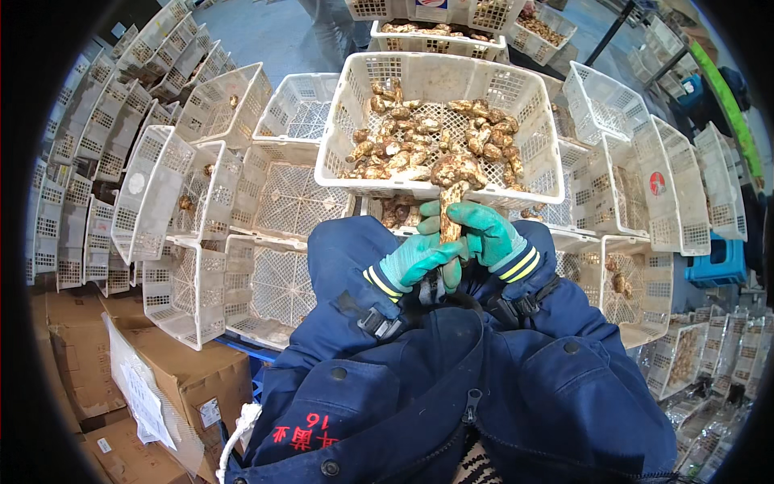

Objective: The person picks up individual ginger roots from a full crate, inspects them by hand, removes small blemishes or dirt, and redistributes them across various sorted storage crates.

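A large brown mushroom (451, 211) with a wide cap and a long, pale, dirt-speckled stem stands cap-up between my gloved hands. My left hand (417, 258), in a green glove, has its fingers closed at the lower part of the stem. From the other side my right hand (490, 232), gloved alike, closes round the stem below the cap. Just beyond the hands is a white plastic crate (439, 192) of many similar brown-and-white mushrooms (403, 141). The held cap overlaps the crate's near rim in view. Parts of the fingers are hidden behind the stem and each other.
White mesh crates surround me: a bare-bottomed one (290, 198) on the left, another (637, 278) on the right holding a few mushrooms. Stacked crates (89, 133) rise at far left. Cardboard boxes (197, 355) stand at lower left, and a blue stool-like object (716, 262) at right.
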Demonstrator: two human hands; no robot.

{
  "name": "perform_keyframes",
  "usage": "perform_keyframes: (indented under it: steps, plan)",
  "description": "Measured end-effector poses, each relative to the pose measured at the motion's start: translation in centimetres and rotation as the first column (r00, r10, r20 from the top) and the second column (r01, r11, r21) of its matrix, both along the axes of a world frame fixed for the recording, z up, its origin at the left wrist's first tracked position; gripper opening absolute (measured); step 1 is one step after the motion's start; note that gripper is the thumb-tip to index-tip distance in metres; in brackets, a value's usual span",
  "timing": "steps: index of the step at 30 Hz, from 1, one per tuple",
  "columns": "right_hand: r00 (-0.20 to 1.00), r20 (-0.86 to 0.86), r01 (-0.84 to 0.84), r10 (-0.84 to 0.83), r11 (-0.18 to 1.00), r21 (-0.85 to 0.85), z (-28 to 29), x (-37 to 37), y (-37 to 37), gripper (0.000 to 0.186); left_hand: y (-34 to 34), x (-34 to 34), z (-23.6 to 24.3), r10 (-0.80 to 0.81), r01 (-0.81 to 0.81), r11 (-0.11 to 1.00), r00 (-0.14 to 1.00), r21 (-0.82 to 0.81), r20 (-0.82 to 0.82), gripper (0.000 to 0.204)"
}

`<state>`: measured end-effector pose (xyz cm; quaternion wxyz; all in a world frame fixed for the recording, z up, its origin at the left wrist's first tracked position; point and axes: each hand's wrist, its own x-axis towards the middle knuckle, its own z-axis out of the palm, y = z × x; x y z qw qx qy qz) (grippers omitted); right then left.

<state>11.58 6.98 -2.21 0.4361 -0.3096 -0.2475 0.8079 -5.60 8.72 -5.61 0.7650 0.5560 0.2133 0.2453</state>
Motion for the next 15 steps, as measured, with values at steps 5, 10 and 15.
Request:
perform_keyframes:
  steps: [5, 10, 15]
  plan:
    - [0.988, 0.101, 0.130, -0.120, 0.987, -0.094, 0.7, -0.7, 0.3, 0.035, -0.1, 0.0, -0.8, 0.014, 0.006, 0.972, 0.996, -0.233, 0.084, 0.028]
    - [0.874, 0.434, 0.191, -0.221, 0.975, 0.111, -1.2, -0.5, 0.7, 0.021, 0.4, 0.3, -0.9, 0.025, 0.016, 0.926, 0.994, -0.378, 0.103, 0.034]
    - [0.678, 0.657, 0.015, -0.330, 0.899, 0.437, -3.1, 1.3, 1.6, 0.031, 1.0, -0.1, 0.4, 0.049, -0.058, 0.987, 0.997, 0.153, 0.060, 0.042]
